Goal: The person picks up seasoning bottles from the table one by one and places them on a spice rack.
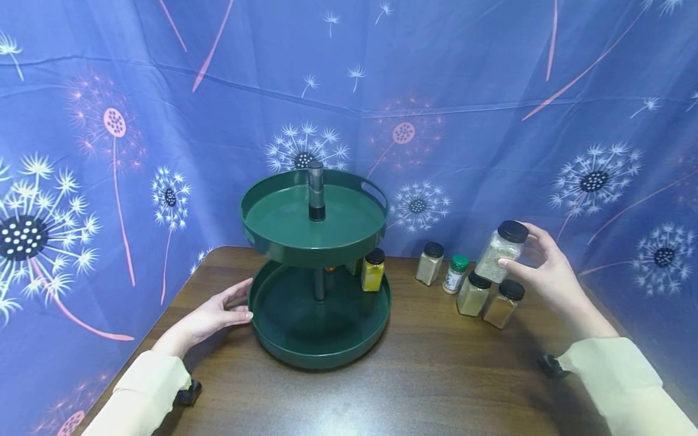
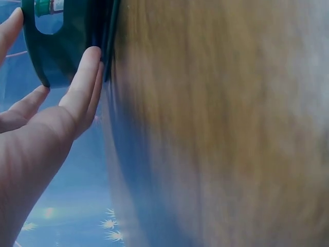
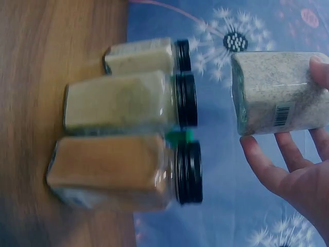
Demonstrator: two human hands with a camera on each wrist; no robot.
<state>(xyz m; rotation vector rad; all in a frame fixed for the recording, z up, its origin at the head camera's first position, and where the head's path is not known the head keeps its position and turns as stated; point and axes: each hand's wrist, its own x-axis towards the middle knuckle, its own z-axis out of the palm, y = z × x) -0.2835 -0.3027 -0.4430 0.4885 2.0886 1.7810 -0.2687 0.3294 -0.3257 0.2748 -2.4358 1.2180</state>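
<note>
My right hand [image 1: 548,266] grips a square spice jar [image 1: 497,254] with a black lid, raised above the other jars. The right wrist view shows its pale speckled contents and barcode, with thumb and fingers on opposite sides. At the left, my left hand [image 1: 218,312] touches the lower tier of a green two-tier tray [image 1: 322,360] with fairly straight fingers. On that tier stands a yellow-labelled jar [image 1: 373,275]; the upper tier partly hides other containers behind it.
Right of the tray, on the wooden table [image 1: 414,375], stand a pale jar [image 1: 429,264], a green-capped bottle [image 1: 455,275], a greenish-tan jar [image 1: 473,295] and an orange-brown jar [image 1: 503,306]. A blue dandelion-patterned cloth [image 1: 463,121] hangs behind.
</note>
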